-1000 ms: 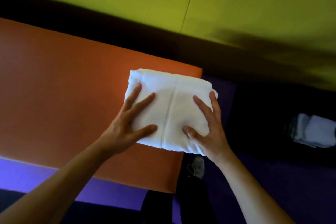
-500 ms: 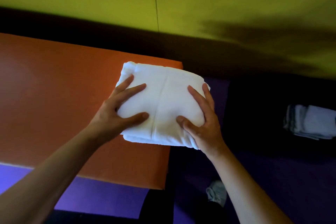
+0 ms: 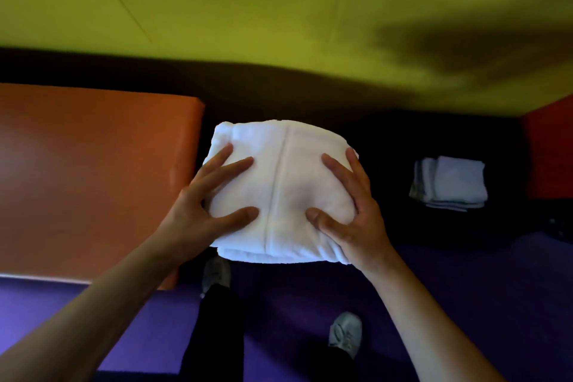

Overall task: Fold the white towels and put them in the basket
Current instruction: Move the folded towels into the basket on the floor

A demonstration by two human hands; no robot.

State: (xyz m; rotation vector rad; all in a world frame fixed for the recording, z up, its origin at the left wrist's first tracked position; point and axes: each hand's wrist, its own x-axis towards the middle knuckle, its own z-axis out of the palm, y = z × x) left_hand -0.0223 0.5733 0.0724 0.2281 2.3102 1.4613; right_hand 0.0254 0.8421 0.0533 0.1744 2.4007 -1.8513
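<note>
At twelve o'clock, filling the whole top of the view, stands the yellow-green wall (image 3: 248,3), with a dark shadow smeared across it toward two o'clock. Below it a black band runs along the wall's foot. At nine o'clock lies the orange desk (image 3: 93,180), its right edge just beside the bundle the person carries. Across the bottom, from seven to four o'clock, spreads the purple floor (image 3: 465,304), where the person's dark trouser legs and two pale shoes (image 3: 345,333) show near six o'clock. At the far three o'clock edge a red panel (image 3: 550,152) meets the wall.

In the middle, the folded white towel (image 3: 285,183) is held up in the air, clear of the desk's surface and above the floor, a seam running down its top face. The left hand (image 3: 201,211) grips its left side, fingers spread over the top and thumb pressed onto the near part; the right hand (image 3: 350,211) clasps the right side the same way.

At three o'clock, well apart from the hands, a small stack of folded towels (image 3: 449,183) sits in a very dark patch; whether a basket holds them I cannot tell.
</note>
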